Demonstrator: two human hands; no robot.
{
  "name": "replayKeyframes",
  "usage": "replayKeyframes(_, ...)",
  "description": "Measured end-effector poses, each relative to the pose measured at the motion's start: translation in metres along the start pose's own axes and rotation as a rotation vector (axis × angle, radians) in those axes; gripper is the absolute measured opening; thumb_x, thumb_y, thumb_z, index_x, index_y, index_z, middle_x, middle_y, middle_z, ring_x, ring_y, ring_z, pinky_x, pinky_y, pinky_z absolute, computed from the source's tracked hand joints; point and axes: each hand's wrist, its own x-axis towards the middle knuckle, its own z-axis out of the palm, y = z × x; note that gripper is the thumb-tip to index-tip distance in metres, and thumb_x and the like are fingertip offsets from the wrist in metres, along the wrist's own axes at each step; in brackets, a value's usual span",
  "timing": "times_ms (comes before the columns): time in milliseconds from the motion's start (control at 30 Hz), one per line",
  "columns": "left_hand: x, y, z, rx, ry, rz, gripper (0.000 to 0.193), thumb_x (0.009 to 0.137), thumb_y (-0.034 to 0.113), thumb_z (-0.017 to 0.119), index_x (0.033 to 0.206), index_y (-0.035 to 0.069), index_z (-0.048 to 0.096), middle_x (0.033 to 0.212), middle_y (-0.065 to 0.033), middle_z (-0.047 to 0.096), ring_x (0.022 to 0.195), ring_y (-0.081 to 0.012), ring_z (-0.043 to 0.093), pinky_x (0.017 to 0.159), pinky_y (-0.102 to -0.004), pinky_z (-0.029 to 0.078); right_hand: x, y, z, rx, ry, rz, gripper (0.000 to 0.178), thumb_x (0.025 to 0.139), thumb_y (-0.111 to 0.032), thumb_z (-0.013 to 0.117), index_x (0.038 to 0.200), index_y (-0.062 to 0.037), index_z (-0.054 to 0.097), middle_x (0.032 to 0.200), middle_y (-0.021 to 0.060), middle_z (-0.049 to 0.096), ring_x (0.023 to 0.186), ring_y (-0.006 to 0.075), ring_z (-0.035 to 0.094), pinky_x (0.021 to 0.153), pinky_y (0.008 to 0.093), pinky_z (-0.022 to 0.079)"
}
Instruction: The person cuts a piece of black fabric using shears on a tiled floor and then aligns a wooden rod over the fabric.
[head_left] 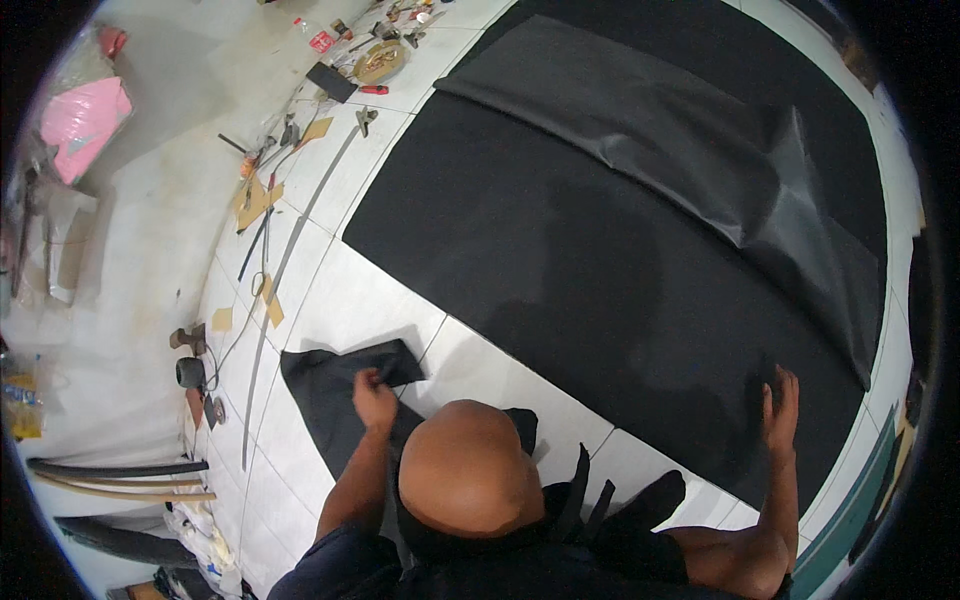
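Note:
A large black sheet [480, 220] lies spread over the white tiled floor ahead of me. Across its far part rests a loose, creased black layer with a slight sheen [650, 140]. My left hand [374, 403] is closed on a smaller black fabric piece [322, 392], which lies on the tiles at the left; its raised end bends over beyond the fingers. Over the near right part of the large sheet, my right hand [781, 412] has its fingers stretched and holds nothing. Whether it touches the sheet I cannot tell.
Along the left wall run a long grey strip [296, 232], cardboard scraps [256, 204], cords and a dark spool [189, 373]. Farther back stand a plastic bottle [314, 36] and a round dish [380, 62]. Dark tubes [120, 468] lie lower left; a green board [845, 510] edges the right.

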Motion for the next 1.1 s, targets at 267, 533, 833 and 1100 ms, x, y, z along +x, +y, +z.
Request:
replayKeyframes(267, 0.085, 0.132, -0.137, -0.128, 0.544, 0.205, 0.046, 0.089, 0.037, 0.067, 0.099, -0.008, 0.063, 0.096, -0.0216, 0.067, 0.086, -0.0304, 0.063, 0.082, -0.0401, 0.049, 0.027, -0.074, -0.043, 0.193, -0.029, -0.026, 0.037, 0.093, -0.016, 0.064, 0.128, -0.0066, 0.056, 0.121, 0.0149, 0.06, 0.108, 0.027, 0.063, 0.091, 0.0381, 0.053)
replayKeyframes(533, 0.065, 0.37, -0.246, -0.784, 0.44, 0.628, 0.04, 0.092, 0.027, 0.066, 0.116, -0.005, 0.063, 0.108, -0.0138, 0.067, 0.093, -0.0228, 0.064, 0.083, -0.0325, 0.051, 0.062, -0.236, -0.112, 0.327, -0.364, -0.64, 0.058, 0.088, -0.034, 0.07, 0.135, -0.0061, 0.05, 0.116, 0.0148, 0.061, 0.1, 0.0255, 0.064, 0.086, 0.0382, 0.053)
replayKeyframes(833, 0.009, 0.576, -0.223, -0.768, 0.211, 1.517, 0.038, 0.097, 0.008, 0.043, 0.132, -0.002, 0.054, 0.134, -0.0182, 0.055, 0.12, -0.0293, 0.056, 0.106, -0.0428, 0.044, 0.079, -0.408, -0.192, 1.22, 0.33, -0.998, 0.115, 0.061, -0.046, 0.09, 0.142, 0.0093, 0.031, 0.135, 0.0272, 0.05, 0.123, 0.0339, 0.052, 0.107, 0.036, 0.038)
replayKeyframes(1100, -0.038, 0.589, -0.162, -1.048, -0.677, 1.628, 0.073, 0.093, 0.041, 0.059, 0.147, 0.002, 0.031, 0.149, -0.0155, 0.038, 0.14, -0.0262, 0.034, 0.116, -0.0409, 0.026, 0.095, -0.369, -0.218, 1.136, 0.542, -0.993, 0.039, 0.083, -0.02, 0.071, 0.113, 0.002, 0.06, 0.102, 0.0122, 0.07, 0.094, 0.022, 0.066, 0.086, 0.0329, 0.051)
